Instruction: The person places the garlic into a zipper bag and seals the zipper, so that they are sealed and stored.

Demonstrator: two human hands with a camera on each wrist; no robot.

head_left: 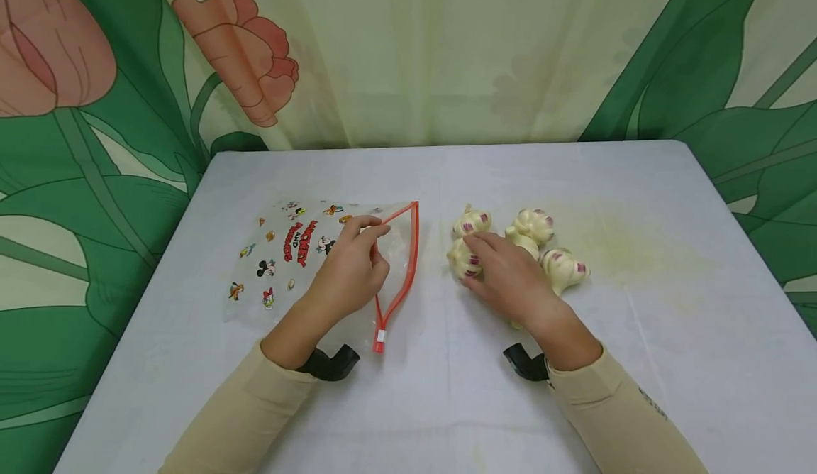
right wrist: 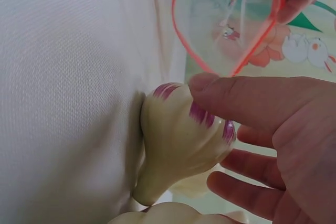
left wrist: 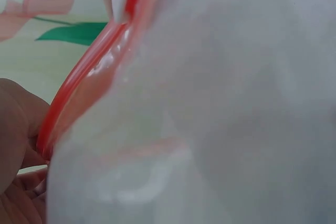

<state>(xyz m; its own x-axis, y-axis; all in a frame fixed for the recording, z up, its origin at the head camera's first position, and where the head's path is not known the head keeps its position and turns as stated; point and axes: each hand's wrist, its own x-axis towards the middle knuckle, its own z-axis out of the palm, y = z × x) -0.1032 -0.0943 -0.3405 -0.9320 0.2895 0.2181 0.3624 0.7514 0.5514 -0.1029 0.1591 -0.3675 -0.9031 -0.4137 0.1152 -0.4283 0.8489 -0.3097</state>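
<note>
Red zip edging [head_left: 411, 261] rims the clear plastic bag [head_left: 300, 243], its mouth parted, on the white table [head_left: 638, 403]. At the edging's far side, the left hand [head_left: 351, 268] pinches the rim between thumb and fingers. To the bag's right, the right hand [head_left: 513, 279] has its thumb and forefinger against opposite sides of a purple-streaked garlic bulb [head_left: 462, 257], which sits at the fingertips; its other fingers are apart. Another bulb [head_left: 472, 220] lies just beyond it, and more garlic [head_left: 564, 269] beside the hand.
</note>
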